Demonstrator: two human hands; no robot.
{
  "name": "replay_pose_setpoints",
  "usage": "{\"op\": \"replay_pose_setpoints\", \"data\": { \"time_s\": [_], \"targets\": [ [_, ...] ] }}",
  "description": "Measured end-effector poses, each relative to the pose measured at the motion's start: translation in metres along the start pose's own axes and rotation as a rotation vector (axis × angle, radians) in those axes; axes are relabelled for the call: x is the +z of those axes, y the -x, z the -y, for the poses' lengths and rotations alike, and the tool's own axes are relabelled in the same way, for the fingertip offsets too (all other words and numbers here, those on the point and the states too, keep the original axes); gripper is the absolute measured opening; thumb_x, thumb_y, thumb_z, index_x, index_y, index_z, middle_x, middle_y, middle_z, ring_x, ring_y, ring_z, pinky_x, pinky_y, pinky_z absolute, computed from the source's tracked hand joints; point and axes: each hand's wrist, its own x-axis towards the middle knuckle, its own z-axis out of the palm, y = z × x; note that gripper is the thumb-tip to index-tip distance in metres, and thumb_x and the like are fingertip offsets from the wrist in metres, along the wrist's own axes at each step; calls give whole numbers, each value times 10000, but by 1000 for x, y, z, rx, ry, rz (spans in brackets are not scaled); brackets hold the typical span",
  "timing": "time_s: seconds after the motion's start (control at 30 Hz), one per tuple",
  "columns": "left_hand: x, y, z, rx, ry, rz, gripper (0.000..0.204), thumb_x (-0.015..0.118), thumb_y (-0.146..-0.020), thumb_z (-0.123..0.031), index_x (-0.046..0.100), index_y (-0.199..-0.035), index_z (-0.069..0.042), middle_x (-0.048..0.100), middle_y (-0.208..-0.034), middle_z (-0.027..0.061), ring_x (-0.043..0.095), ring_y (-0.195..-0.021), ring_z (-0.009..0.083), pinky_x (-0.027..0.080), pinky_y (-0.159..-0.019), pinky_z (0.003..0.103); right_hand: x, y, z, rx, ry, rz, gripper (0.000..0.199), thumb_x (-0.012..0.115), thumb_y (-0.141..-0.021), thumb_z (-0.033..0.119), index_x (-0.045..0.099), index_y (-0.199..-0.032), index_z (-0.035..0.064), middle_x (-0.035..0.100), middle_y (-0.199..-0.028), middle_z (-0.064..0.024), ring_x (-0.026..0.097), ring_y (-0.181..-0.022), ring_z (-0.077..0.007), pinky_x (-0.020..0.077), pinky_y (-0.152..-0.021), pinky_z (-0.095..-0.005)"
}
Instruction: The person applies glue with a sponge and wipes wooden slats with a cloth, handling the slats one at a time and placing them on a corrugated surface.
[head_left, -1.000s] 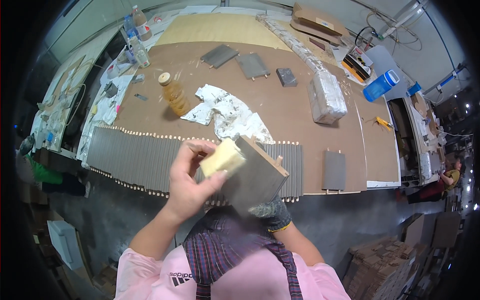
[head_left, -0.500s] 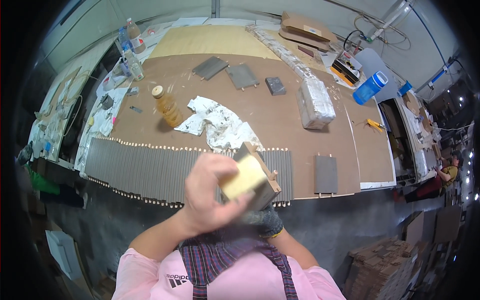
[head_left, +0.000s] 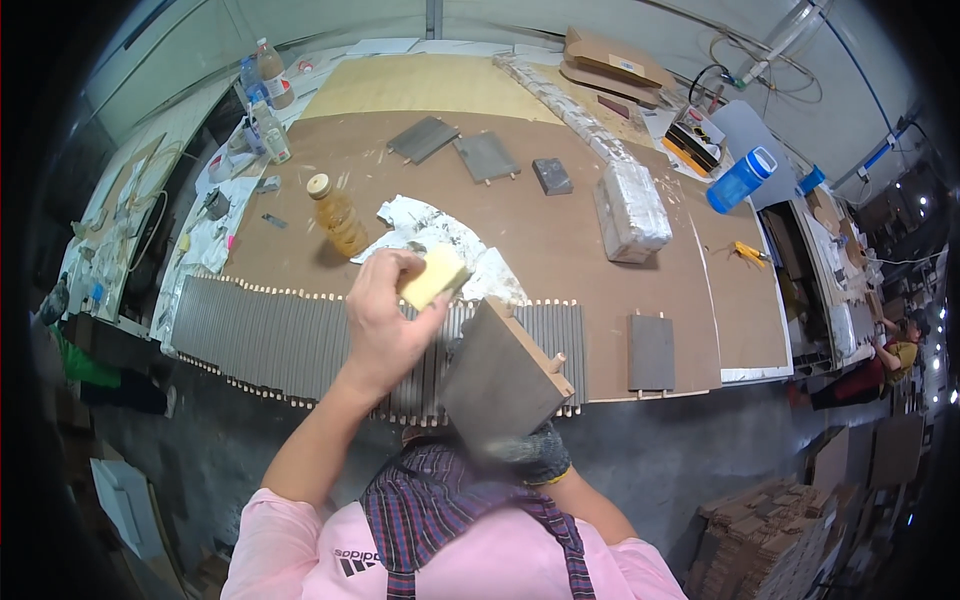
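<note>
My bare left hand (head_left: 380, 325) pinches a pale yellow sponge block (head_left: 434, 276) above the row of boards. In my right hand (head_left: 543, 456), which wears a dark knitted glove, is a grey wooden panel (head_left: 500, 385) with short dowel pegs on its edge. The panel is tilted, and it hides part of the gloved fingers. A long row of grey boards (head_left: 270, 335) with pale pegs stands packed on edge along the table's front. Behind the sponge lies a stained white cloth (head_left: 490, 272), beside a bottle of amber liquid (head_left: 340, 218).
One grey panel (head_left: 651, 352) lies right of the row; two more (head_left: 423, 139) lie further back, near a dark block (head_left: 551, 176). A wrapped block (head_left: 632, 212), yellow cutter (head_left: 750, 253) and blue bottle (head_left: 741, 180) are at right. Another person (head_left: 895, 350) stands at far right.
My left hand has moved the sponge away from the panel, up and to the left. The panel's broad grey face now shows more fully in my right hand.
</note>
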Motion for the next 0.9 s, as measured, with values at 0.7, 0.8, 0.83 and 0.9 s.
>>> {"op": "replay_pose_setpoints", "data": {
  "time_s": [0.7, 0.8, 0.83, 0.9],
  "targets": [
    [-6, 37, -9, 498, 156, 274, 435, 753, -581, 15, 628, -994, -40, 647, -1029, 138, 651, -868, 343, 560, -728, 408, -1, -41, 53, -177, -536, -289, 583, 602, -896, 321, 488, -1389, 33, 596, -1283, -167, 606, -1143, -313, 491, -997, -461],
    [-8, 36, -7, 646, 176, 480, 475, 764, -562, 44, 621, -1004, -56, 660, -1072, 131, 652, -919, 332, 548, -778, 411, -1, -40, 53, -181, -536, -283, 600, 608, -895, 323, 472, -1402, 32, 589, -1294, -170, 600, -1157, -315, 487, -1004, -471],
    [-9, 35, -6, 614, 214, 403, 475, 764, -562, 44, 621, -1004, -56, 660, -1072, 131, 652, -919, 332, 548, -778, 411, -1, -38, 53, -184, -532, -276, 631, 616, -886, 342, 461, -1412, 30, 584, -1301, -176, 594, -1168, -323, 482, -1013, -474],
    [-12, 31, -2, 542, 148, 445, 467, 755, -559, 52, 616, -992, -53, 664, -1069, 132, 653, -931, 333, 547, -787, 412, 0, -35, 55, -187, -527, -269, 664, 624, -876, 362, 450, -1422, 27, 579, -1309, -183, 588, -1179, -332, 477, -1021, -477]
  ]
}}
